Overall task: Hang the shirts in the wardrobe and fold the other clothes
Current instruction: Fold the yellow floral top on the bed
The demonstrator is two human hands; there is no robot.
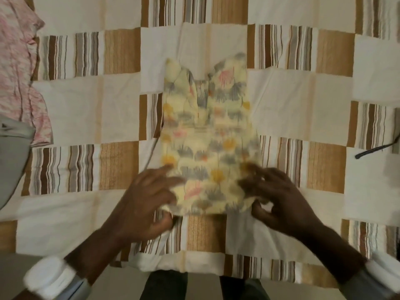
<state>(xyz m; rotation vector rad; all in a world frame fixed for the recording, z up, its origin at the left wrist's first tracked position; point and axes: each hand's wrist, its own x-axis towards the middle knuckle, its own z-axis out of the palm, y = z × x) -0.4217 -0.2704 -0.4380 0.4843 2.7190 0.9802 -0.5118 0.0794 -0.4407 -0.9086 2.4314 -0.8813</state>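
- Floral top (207, 135) flat mid-quilt (71, 100), hem toward near edge.
- Left hand (147, 204) and right hand (279, 198) pinching hem corners.
- Lift evenly, fold hem squarely toward neckline.

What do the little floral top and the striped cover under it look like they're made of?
The floral top looks like thin, matte woven cotton: it lies limp and flat, with a soft printed pattern. The striped cover seems a thicker matte patchwork cloth, with seamed squares and faint creases. The blur leaves the weave unclear.
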